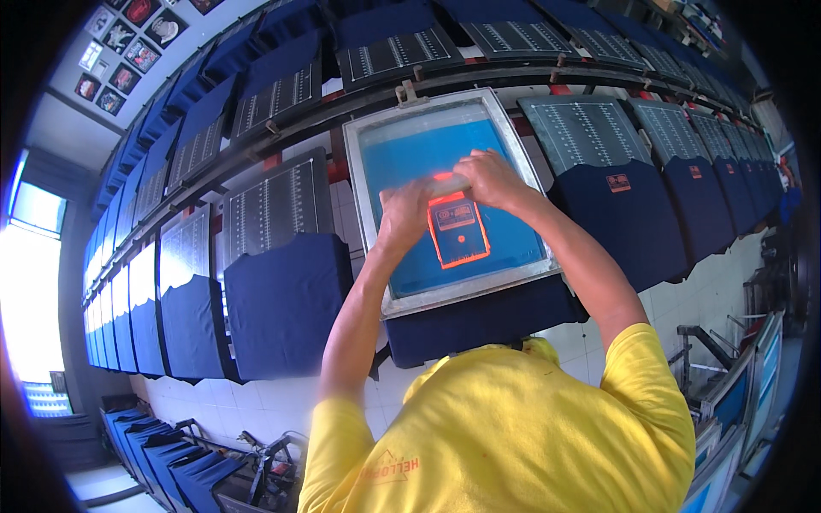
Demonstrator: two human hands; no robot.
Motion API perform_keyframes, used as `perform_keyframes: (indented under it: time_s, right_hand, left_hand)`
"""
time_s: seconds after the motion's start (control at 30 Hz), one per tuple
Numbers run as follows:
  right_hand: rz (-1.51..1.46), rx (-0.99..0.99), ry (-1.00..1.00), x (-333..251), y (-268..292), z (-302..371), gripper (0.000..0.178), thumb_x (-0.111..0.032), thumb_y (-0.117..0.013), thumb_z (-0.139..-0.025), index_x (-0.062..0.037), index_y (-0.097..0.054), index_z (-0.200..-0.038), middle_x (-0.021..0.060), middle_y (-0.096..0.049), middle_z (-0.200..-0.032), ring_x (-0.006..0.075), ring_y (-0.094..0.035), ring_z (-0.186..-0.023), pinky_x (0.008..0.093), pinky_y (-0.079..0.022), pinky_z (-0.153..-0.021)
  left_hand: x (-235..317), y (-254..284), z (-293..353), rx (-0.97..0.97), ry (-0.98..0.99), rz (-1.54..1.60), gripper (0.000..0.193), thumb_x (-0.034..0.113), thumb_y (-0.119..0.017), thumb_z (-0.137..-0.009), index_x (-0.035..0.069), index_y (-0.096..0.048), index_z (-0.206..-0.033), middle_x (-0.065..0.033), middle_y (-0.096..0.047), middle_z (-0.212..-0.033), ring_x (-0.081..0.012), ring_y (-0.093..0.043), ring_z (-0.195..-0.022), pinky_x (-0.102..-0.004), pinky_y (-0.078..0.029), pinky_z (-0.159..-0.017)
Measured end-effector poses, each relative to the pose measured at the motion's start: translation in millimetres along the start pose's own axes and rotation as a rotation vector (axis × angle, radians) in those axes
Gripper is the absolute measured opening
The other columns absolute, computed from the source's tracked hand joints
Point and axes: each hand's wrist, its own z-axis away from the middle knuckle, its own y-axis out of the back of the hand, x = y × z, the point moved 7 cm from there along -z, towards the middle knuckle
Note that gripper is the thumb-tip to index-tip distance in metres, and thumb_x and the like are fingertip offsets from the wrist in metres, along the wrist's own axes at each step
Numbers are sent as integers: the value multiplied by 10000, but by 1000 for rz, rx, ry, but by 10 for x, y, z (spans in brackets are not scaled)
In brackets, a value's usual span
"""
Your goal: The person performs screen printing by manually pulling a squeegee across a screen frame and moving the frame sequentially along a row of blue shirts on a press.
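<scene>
Head view: the left hand [400,218] and the right hand [494,181] are both closed around a squeegee [453,184], a pale bar in the upper centre of the frame, with the fingers curled over it; the exact thumb positions cannot be told. The left hand is slightly blurred and sits lower in the frame than the right. The squeegee is mostly covered by the hands and lies across the blue mesh [428,150] of a rectangular screen frame [470,291] with pale metal rails. A bright orange strip [442,176] shows along the squeegee, between the hands. Directly below it, an orange-bordered design [462,229] with a small central dot shows on the mesh. Dark navy fabric [483,325] extends from beneath the lower rail. Dark boards with white dotted lines stand in rows on both sides: one board [278,201] is left of the screen frame, and another board [577,128] is at the upper right. Each carries a navy garment over its lower part; the right-hand garment [616,218] bears a small orange mark. The person's yellow shirt [530,427] fills the lower centre of the frame.
</scene>
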Motion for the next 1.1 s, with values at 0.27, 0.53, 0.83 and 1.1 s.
perform_keyframes:
  time_s: [0.27, 0.53, 0.83, 1.1]
  right_hand:
    - [13, 154, 81, -390, 309, 359, 281, -105, -799, -682, -106, -687, -940, 26, -689, -973, 249, -614, -991, 410, -455, -833]
    - [26, 187, 103, -704, -253, 1269, 356, -118, -763, -704, -75, -662, -1043, 25, -681, -1095, 243, -597, -1009, 403, -456, -842]
    - [-22, 70, 41, -852, -575, 1841, 523, -233, -789, -775, -61, -618, -1239, 54, -602, -1306, 260, -548, -1164, 407, -455, -935]
    - [-201, 225, -73, -673, -409, 1932, 487, -305, -714, -891, -29, -606, -1277, 126, -586, -1352, 340, -544, -1221, 448, -430, -1032]
  left_hand:
    - [430, 289, 360, 103, -104, -67, 255, 100, -518, -973, 68, -620, -1205, -117, -701, -1115, -286, -650, -1030, -463, -360, -1009]
    - [538, -184, 1288, -15, -89, -87, 382, 28, -626, -876, 83, -599, -1253, -84, -660, -1276, -241, -627, -1168, -496, -331, -1055]
    - [540, -598, 1841, -65, -158, -55, 431, 158, -705, -883, 93, -576, -1290, -67, -614, -1374, -232, -547, -1324, -533, -304, -1109]
    - [335, -475, 1781, -96, -76, 18, 478, 212, -707, -896, 70, -557, -1327, -101, -602, -1348, -269, -497, -1359, -547, -284, -1155]
